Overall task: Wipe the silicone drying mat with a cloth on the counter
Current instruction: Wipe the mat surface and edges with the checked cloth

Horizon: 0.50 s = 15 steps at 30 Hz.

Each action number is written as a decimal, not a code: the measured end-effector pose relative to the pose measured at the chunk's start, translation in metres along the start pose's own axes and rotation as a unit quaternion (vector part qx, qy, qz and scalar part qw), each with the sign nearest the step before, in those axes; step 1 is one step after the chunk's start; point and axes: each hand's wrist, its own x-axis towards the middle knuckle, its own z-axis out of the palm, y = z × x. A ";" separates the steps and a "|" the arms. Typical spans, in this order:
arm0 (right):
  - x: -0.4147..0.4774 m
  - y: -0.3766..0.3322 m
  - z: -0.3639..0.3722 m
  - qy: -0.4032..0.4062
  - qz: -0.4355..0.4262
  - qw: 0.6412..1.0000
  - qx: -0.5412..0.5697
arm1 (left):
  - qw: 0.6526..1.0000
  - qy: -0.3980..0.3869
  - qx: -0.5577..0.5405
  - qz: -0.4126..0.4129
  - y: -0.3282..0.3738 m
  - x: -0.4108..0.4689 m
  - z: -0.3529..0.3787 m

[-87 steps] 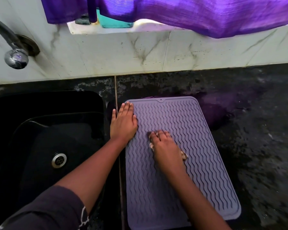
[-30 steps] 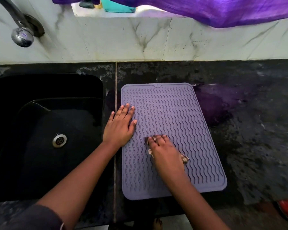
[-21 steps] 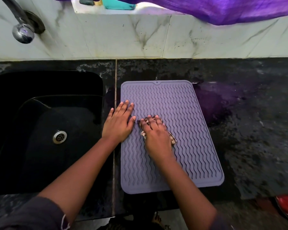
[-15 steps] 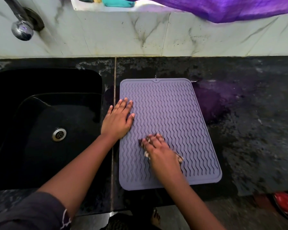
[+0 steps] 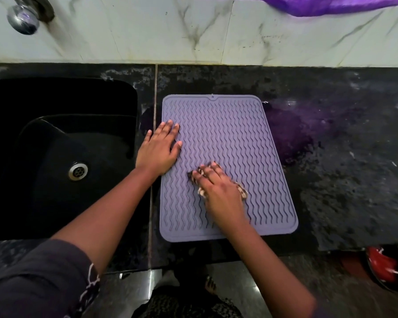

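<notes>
One purple ribbed mat (image 5: 228,138) lies flat on the dark surface (image 5: 342,180), just right of the single black sink (image 5: 129,125), its near end close to the surface's front edge. Two hands are on it. The left hand (image 5: 159,150) rests flat, fingers straight and together, over the mat's left edge. The right hand (image 5: 218,189) presses one patterned cloth (image 5: 241,190) onto the mat's near half with fingers straight and slightly spread. One drain (image 5: 78,171) sits in the sink, and one tap (image 5: 23,18) hangs at the back left corner.
</notes>
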 end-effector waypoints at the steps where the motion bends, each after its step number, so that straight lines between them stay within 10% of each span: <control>1: -0.014 -0.002 -0.003 -0.016 -0.007 1.000 -0.002 | 1.000 0.000 0.001 0.000 0.000 0.000 0.000; 7: -0.067 -0.005 -0.041 -0.173 -0.075 0.982 -0.011 | 1.000 -0.003 0.011 0.000 0.002 -0.002 -0.002; 15: -0.019 -0.003 -0.006 -0.007 -0.002 1.000 0.004 | 1.000 0.005 0.010 -0.018 0.020 -0.066 -0.001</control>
